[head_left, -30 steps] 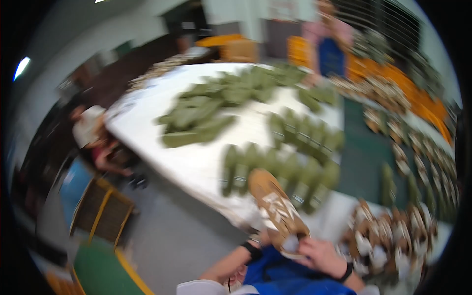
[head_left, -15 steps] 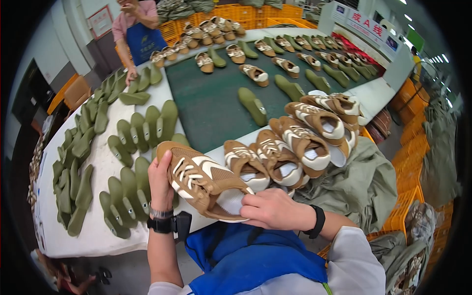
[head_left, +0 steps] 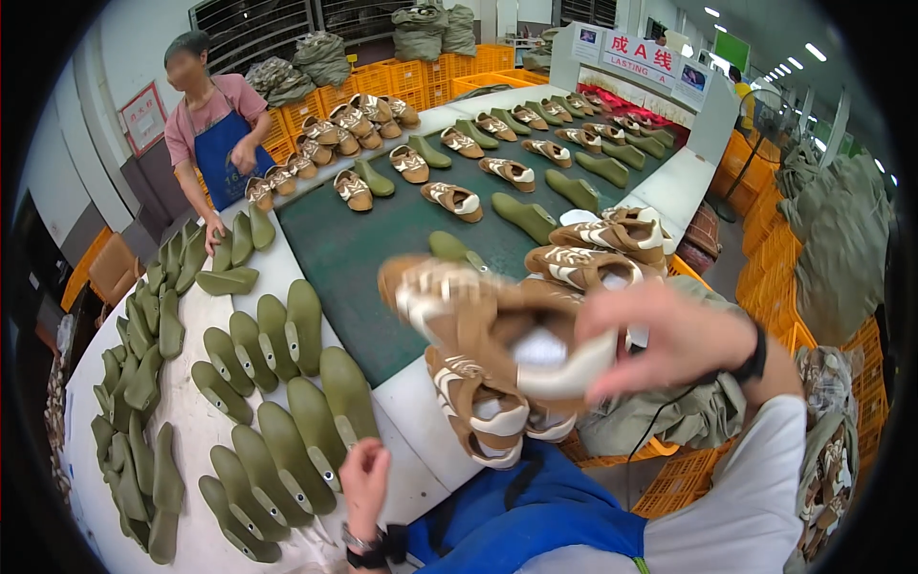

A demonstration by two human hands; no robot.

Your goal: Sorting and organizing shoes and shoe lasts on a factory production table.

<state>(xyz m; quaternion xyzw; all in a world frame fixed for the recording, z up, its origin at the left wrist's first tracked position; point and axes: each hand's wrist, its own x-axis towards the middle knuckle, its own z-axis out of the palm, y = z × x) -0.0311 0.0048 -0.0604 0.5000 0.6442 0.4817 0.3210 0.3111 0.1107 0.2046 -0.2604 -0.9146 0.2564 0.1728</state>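
A big white table [head_left: 206,450] is in front of me, and a long green belt [head_left: 382,249] runs away from me next to it. Many green shoe forms [head_left: 287,421] lie in rows on the table to my left. More brown shoes [head_left: 454,198] and green forms sit spaced out along the belt. Orange crates [head_left: 421,75] are stacked behind it. A person in a pink shirt and blue apron [head_left: 215,129] stands at the far end of the table, with one hand on a form.

A pile of brown shoes [head_left: 478,411] rests at the near edge of the belt, just under what I hold. A few more lie to the right of it.

My right hand [head_left: 669,335] is up in the air over the near end of the belt. It holds a brown shoe [head_left: 478,311] with white trim. My fingers pinch its white heel end, and the toe points left. The shoe looks blurry.

My left hand [head_left: 365,483] is low, at the table edge, close to the nearest green forms. Its fingers are curled loose and it holds nothing. A black watch [head_left: 368,547] is on that wrist.
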